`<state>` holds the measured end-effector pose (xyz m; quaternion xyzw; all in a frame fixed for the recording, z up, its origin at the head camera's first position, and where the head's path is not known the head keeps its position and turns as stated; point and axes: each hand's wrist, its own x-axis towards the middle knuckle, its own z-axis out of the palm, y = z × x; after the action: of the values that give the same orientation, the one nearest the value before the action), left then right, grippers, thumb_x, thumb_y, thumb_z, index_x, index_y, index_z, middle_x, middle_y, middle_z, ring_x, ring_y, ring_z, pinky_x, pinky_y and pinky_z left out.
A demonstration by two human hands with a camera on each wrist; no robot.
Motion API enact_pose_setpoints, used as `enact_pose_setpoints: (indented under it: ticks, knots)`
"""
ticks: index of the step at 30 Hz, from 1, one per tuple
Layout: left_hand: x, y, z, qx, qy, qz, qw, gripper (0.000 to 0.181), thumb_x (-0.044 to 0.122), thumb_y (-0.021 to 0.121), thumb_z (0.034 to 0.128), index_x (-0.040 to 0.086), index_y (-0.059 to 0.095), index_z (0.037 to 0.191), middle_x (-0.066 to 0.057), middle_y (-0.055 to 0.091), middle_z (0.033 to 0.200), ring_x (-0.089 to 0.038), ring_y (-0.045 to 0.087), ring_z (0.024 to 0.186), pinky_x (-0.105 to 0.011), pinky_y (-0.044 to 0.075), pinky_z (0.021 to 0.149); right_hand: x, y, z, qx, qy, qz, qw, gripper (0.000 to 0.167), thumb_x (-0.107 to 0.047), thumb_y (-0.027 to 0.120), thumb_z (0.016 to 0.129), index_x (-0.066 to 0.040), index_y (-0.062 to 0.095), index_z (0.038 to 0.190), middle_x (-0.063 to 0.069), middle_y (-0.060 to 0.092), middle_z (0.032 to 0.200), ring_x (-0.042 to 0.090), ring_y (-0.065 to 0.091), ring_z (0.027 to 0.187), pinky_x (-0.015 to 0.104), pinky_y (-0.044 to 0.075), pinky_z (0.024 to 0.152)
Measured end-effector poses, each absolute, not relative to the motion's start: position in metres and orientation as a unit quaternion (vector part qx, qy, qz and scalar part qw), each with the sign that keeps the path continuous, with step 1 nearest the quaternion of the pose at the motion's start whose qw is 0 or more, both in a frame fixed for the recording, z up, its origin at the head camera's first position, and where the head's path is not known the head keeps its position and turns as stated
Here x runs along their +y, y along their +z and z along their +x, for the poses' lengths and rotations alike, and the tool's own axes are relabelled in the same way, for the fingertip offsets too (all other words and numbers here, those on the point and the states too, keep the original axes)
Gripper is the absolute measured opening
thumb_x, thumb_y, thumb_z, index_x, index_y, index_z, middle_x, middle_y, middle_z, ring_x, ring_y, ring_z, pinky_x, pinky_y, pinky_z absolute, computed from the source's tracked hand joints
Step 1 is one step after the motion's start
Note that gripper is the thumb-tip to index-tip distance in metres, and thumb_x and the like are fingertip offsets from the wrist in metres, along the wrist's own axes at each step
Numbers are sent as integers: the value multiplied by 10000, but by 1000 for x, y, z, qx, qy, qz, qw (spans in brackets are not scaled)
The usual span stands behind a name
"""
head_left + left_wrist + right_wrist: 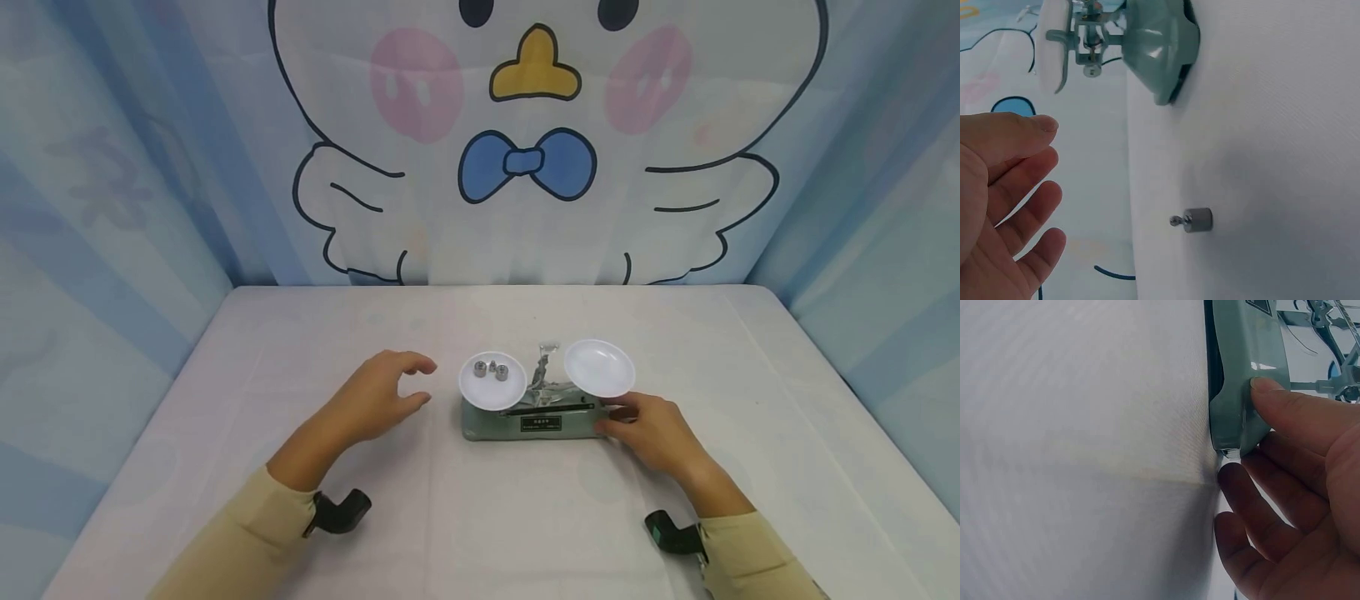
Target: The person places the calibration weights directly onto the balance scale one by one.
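- Fingers of R hand (652, 429) pinch R end of green balance (491, 427), mid white table (450, 517).
- 3 metal wts (502, 373) on its L pan (483, 397); R pan (600, 368) alongside.
- L hand (378, 396) nr L pan, apart; thumb & fingers parted.
- Another wt (1199, 220) upright on table, L of balance.
- Cartoon backdrop (525, 242) behind.

The head view looks forward and down from above the near side of the white cloth-covered tabletop (427, 517), past its far edge. Both wrist views sit low and turned sideways, the left farther from, the right close to, the pale green, white-panned balance scale (540, 423) all three share.
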<state>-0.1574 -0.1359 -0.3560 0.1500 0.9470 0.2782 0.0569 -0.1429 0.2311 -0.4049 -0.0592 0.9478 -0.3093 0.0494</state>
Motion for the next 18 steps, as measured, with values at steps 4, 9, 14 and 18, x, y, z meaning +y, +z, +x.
enact_pose_setpoints:
  ticks: [4,9,14,18]
  knots:
    - [-145,-363,-156,949,279,125,77,404,135,736,916,89,636,1304,-69,637,1251,-283,554,1205,-475,454,1021,231,-405,-142,947,-311,-59,50,442,-222,762,882,34,654,1225,204,700,1125,395,657,1064,547,531,866]
    - [-156,-371,-153,950,278,123,71,390,116,734,910,71,642,1286,-80,638,1240,-296,556,1197,-486,452,1016,231,-405,-142,947,-311,-59,50,439,-221,763,883,30,655,1227,207,697,1135,394,658,1063,547,532,866]
    - [-163,-380,-153,951,276,121,76,374,105,731,907,66,650,1270,-86,640,1230,-310,557,1188,-498,448,1014,231,-405,-142,947,-311,-58,50,438,-219,761,884,30,654,1228,207,696,1139,393,659,1062,546,532,867]
    - [-165,-389,-154,951,272,114,91,368,86,722,903,60,651,1263,-84,641,1224,-312,552,1192,-497,437,1025,231,-404,-142,947,-311,-59,50,444,-220,760,883,33,651,1231,211,695,1140,398,658,1065,547,532,867]
